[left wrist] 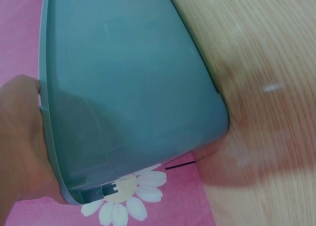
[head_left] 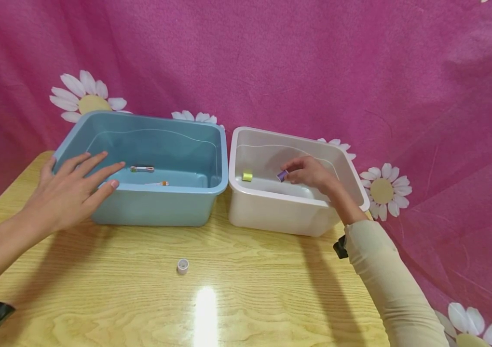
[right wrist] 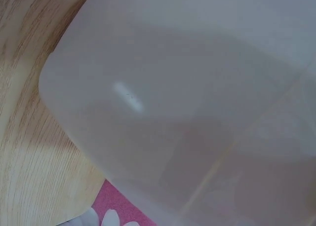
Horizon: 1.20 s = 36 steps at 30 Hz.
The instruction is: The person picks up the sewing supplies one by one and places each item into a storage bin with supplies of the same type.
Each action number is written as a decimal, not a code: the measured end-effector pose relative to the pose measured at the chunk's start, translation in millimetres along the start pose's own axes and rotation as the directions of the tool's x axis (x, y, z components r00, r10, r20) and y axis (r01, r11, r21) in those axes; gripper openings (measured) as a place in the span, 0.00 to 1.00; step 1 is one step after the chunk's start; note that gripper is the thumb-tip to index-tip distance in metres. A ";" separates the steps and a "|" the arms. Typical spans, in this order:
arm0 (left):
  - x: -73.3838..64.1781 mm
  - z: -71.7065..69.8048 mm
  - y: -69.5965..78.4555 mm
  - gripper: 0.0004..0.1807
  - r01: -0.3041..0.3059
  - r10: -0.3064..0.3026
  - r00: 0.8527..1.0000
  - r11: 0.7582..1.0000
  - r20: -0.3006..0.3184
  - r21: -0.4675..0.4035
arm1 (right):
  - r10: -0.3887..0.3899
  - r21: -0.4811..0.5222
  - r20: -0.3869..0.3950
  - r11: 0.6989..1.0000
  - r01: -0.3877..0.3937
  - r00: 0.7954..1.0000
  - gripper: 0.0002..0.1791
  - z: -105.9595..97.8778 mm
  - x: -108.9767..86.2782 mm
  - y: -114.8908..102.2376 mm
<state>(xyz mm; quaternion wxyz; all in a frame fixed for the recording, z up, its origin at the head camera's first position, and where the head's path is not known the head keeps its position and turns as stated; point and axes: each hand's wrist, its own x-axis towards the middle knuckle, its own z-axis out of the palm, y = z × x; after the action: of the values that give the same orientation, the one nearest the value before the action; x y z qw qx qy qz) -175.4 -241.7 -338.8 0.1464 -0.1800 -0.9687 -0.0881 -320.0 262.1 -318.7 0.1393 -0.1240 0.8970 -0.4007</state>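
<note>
My right hand [head_left: 308, 172] reaches over the front rim of the white bin [head_left: 280, 212] and pinches a purple thread spool [head_left: 282, 176] between thumb and fingers. Left of it inside that bin lies a yellow-green thread spool [head_left: 247, 177]. With fingers spread and straight, my left hand [head_left: 74, 185] rests at the front left rim of the blue bin [head_left: 155, 207]. Inside the blue bin are a small bundle of thread [head_left: 142, 169] and a thin item with an orange end [head_left: 163, 183]. The right wrist view shows only the bin's outer wall, not the hand.
A small white cap [head_left: 183, 266] stands on the wooden table [head_left: 246, 279] in front of the bins. The two bins stand side by side, with a narrow gap between them. Behind them hangs a pink cloth [head_left: 272, 62] printed with daisies.
</note>
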 end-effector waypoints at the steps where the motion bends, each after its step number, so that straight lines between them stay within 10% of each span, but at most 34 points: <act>1: -0.1 -0.1 0.1 0.27 0.000 0.000 1.000 1.000 0.000 0.000 | 0.001 -0.006 0.003 1.000 -0.001 1.000 0.18 0.3 0.2 0.4; 36: 0.5 2.0 -2.0 0.26 -0.009 0.009 1.000 1.000 -0.017 -0.003 | -0.064 -0.226 0.007 0.972 0.063 0.998 0.14 2.3 3.8 4.4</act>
<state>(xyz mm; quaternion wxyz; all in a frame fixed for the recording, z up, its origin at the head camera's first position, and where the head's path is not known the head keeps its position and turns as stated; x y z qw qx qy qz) -177.1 -242.9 -340.7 0.1546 -0.1841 -0.9665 -0.0904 -323.3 262.1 -324.1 0.1112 -0.1676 0.9325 -0.3001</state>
